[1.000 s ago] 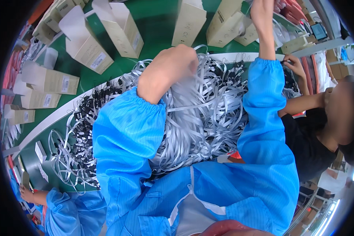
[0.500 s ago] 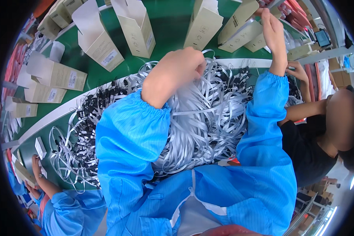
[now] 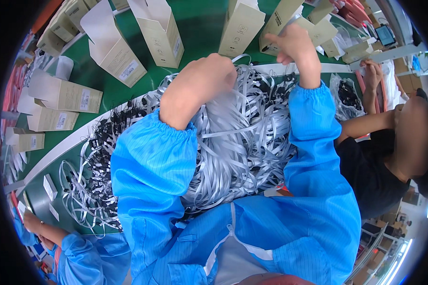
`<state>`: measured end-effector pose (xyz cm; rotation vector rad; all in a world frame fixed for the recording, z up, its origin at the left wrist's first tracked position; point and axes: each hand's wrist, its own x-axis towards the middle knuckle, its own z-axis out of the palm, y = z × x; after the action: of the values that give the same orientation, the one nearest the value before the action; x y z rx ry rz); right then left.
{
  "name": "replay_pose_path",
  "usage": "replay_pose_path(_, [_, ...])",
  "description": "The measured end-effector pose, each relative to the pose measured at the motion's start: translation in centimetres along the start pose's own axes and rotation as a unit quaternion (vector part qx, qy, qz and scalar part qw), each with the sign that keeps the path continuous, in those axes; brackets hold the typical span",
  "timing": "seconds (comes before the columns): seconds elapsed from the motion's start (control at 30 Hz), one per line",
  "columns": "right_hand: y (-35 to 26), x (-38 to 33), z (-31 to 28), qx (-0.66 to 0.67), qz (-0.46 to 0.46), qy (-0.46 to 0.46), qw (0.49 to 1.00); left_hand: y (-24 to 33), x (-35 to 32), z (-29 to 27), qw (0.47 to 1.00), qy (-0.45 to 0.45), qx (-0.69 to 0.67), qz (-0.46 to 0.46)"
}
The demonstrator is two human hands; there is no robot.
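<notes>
My left hand is closed at the top of a big heap of silvery-white lanyards with black ends. A bunch of their straps hangs from beneath its curled fingers, which are partly hidden. My right hand is raised over the belt's near edge. Its thumb and fingers are spread, with nothing visible between them. Just beyond its fingertips stands an open beige carton. A second open carton stands farther left, upright on the green conveyor belt.
More open cartons stand along the belt, one with its flap up. A white rail borders it. At left, a co-worker in a blue sleeve works beside small white boxes. At right, another person's arm reaches near a plastic bag.
My right hand has come down and left from the cartons at upper right, and its fingers have spread. My left hand has shifted slightly left. The left co-worker's hand has moved away from the small boxes.
</notes>
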<state>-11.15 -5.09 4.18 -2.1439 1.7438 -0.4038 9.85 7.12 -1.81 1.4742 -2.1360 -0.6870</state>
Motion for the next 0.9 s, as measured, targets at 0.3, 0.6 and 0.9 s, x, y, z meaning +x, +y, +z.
replay_pose_path(0.3, [0.9,0.0,-2.3,-0.019,0.033,-0.02,0.999,0.4,-0.2,-0.2,0.999,-0.009,0.032,-0.018])
replay_pose_path(0.6, [3.3,2.4,-1.2,0.01,0.03,0.049,0.998,-0.3,-0.3,0.2,0.999,-0.005,0.037,-0.009])
replay_pose_path(0.9, [6.4,2.9,-12.5,0.236,-0.209,0.095,0.944,0.0,-0.6,0.4,1.0,0.012,-0.003,-0.006])
